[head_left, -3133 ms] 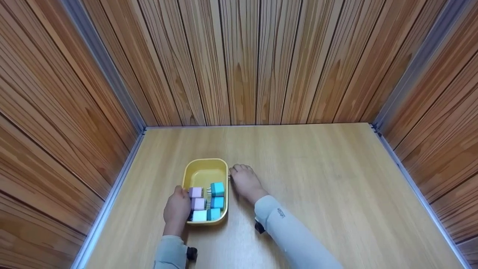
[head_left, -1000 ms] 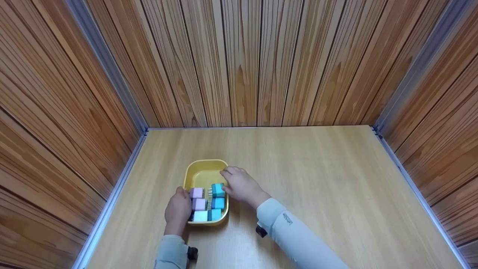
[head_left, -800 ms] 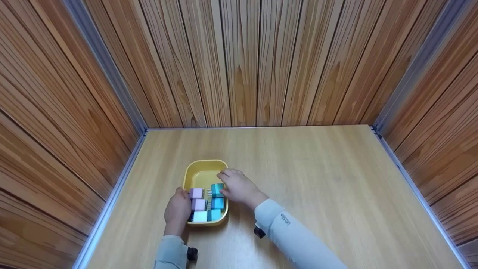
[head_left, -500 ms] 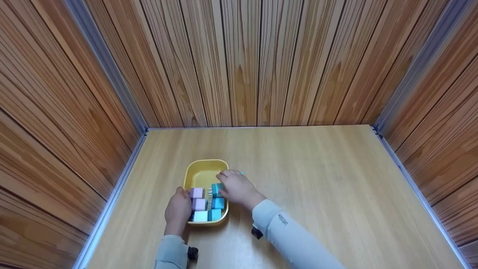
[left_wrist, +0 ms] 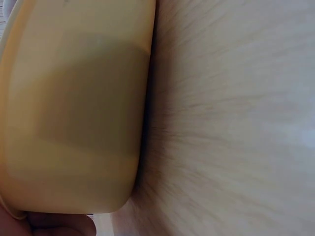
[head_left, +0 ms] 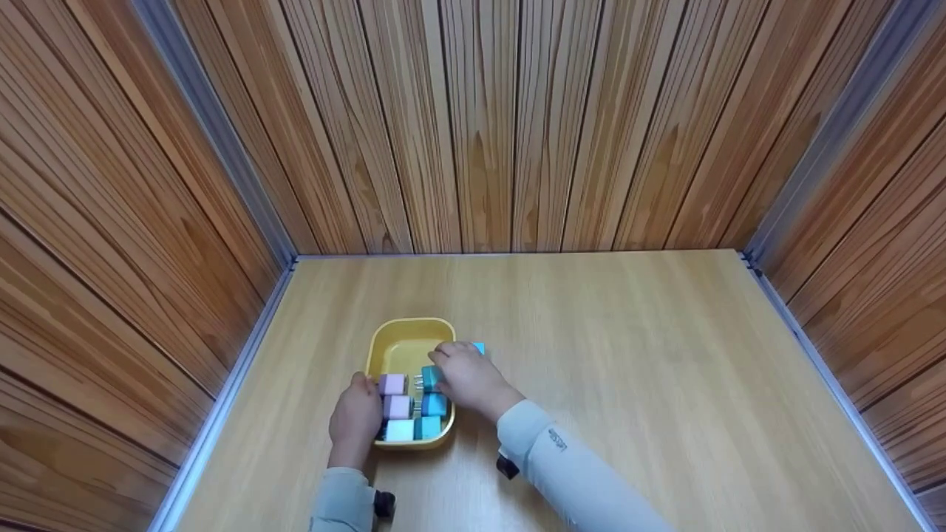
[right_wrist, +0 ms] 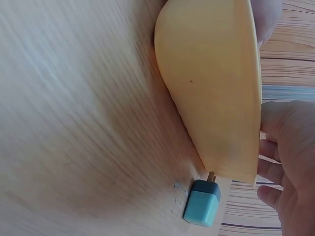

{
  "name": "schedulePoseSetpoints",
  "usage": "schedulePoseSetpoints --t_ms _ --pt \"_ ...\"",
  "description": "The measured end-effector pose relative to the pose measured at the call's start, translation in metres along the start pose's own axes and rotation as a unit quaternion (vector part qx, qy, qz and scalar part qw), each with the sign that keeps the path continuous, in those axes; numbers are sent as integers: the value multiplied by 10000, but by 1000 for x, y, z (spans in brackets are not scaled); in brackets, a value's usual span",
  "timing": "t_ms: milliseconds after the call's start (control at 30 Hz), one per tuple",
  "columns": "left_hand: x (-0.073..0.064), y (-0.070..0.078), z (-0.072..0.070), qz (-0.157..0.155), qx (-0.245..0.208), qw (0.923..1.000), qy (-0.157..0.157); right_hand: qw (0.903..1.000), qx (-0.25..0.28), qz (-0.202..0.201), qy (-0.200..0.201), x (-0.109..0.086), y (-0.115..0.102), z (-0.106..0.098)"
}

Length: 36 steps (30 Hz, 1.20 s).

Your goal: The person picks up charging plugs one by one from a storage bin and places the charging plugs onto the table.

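Observation:
A yellow plastic basin [head_left: 403, 357] stands on the table, with several plug chargers in its nearer half. My left hand [head_left: 355, 414] grips its left rim; a bit of that hand shows beneath the rim in the left wrist view. My right hand [head_left: 473, 380] reaches over the right rim, its fingers above a teal charger [head_left: 429, 378] with metal prongs. Beside that lie a blue charger [head_left: 434, 404], two lilac chargers [head_left: 396, 406] and a white one [head_left: 400, 430]. Outside the basin, past my right hand, a teal charger [right_wrist: 202, 206] lies on the table.
The wooden tabletop [head_left: 628, 355] stretches away to the right of the basin. Wood-plank walls [head_left: 484, 133] enclose the back and both sides, with metal strips along the edges. The basin's far half shows bare floor.
My right hand has moved from outside the basin's right side to over its rim, then lower and nearer. A teal charger now shows on the table behind it. My left hand stays put.

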<state>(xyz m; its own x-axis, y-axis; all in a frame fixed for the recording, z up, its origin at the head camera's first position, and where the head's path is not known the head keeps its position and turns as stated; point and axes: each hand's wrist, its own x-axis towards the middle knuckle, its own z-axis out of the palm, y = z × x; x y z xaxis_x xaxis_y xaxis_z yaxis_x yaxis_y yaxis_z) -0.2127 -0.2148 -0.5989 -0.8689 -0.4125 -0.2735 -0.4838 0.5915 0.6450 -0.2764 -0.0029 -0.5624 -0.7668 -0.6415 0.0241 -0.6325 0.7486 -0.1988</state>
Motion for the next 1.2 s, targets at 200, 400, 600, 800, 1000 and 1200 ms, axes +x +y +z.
schedulePoseSetpoints --t_ms 200,400,600,800,1000,1200 --pt "-1 -1 -1 121 55 9999 95 9999 -109 -29 20 2 -2 3" --pt "-1 -1 -1 29 -149 9999 8 10000 -68 10 4 3 -4 4" --pt "0 -2 0 191 -86 9998 51 9999 78 67 -33 3 -5 6" --pt "-1 -1 0 91 -139 9999 41 10000 31 35 -32 3 -7 8" --pt "-1 0 0 -12 -165 9999 -11 9998 -104 -101 119 3 -7 10" --pt "0 1 -1 -140 -141 9998 -62 9995 -122 -159 236 4 -7 13"
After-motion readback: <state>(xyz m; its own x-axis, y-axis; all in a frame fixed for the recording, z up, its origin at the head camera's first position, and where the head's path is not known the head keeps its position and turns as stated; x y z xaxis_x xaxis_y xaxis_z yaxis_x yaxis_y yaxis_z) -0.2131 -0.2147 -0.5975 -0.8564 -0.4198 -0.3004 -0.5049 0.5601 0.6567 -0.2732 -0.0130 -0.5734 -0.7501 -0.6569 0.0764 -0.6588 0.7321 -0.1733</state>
